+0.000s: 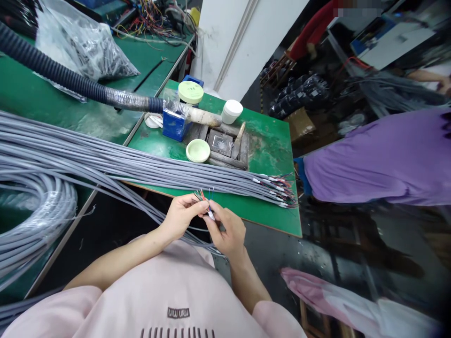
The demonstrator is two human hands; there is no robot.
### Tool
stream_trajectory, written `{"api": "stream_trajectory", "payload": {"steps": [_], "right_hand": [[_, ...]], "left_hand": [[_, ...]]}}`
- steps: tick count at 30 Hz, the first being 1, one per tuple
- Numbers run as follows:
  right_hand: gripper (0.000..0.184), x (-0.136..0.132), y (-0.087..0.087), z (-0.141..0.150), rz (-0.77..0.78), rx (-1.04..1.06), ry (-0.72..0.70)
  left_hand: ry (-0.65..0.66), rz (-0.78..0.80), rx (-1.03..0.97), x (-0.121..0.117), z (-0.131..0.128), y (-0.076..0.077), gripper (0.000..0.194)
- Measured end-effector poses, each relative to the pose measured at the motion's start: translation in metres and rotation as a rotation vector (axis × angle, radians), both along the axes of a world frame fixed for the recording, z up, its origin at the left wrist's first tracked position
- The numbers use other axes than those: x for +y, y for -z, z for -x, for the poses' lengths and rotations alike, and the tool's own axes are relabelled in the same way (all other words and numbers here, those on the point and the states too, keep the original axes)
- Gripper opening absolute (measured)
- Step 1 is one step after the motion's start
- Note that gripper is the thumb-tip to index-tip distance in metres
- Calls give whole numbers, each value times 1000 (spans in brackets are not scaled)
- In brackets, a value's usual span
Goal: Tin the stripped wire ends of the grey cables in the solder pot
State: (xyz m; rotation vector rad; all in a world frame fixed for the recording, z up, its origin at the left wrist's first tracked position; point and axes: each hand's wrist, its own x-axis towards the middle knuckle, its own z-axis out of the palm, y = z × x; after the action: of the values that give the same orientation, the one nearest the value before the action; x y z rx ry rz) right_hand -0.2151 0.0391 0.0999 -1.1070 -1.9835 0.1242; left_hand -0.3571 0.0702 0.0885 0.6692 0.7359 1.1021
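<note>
Close to my chest, both hands meet at the stripped end of a grey cable, where thin coloured wires (201, 193) fan out. My left hand (181, 213) pinches some of these wires between thumb and fingers. Beside it, my right hand (227, 227) is closed around the other wires, near a white wrap (211, 215) at the cable's end. Red, dark and blue strands stick up above the fingertips. Just beyond the hands lies a thick bundle of grey cables (169, 171), its frayed wire ends (282, 190) gathered at the right of the green table (268, 216).
A solder pot (221, 143) stands behind the bundle, with a pale green dish (198, 150), a white tub (231, 111) and a black corrugated hose (88, 89) around it. Coiled grey cable (45, 225) lies at left. A person in purple (380, 159) is at right.
</note>
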Motion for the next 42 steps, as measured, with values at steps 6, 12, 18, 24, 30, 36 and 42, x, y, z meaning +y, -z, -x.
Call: {"api": "stream_trajectory", "payload": {"steps": [6,12,18,24,30,36,42], "right_hand": [[52,2,2,1,-11,-44,42],[25,15,-3,2,22,-46,55],[27,35,-17,12,41,-11,42],[38,44,-19,19,-56,-50,-7],[39,45,-21,20,-81,-115,-16],[33,43,-19,21,-62,-178,-42],[34,44,-18,21,-46,-200,-21]], "left_hand": [[-44,3,31,1,0,1,24],[-82,-90,68,6,4,-1,18],[-162,-74,21,22,12,-8,21],[-158,-40,-51,27,16,-11,22],[-124,23,-139,32,18,-14,28],[-74,93,-155,40,20,-25,32],[-124,137,-155,40,19,-26,32]]}}
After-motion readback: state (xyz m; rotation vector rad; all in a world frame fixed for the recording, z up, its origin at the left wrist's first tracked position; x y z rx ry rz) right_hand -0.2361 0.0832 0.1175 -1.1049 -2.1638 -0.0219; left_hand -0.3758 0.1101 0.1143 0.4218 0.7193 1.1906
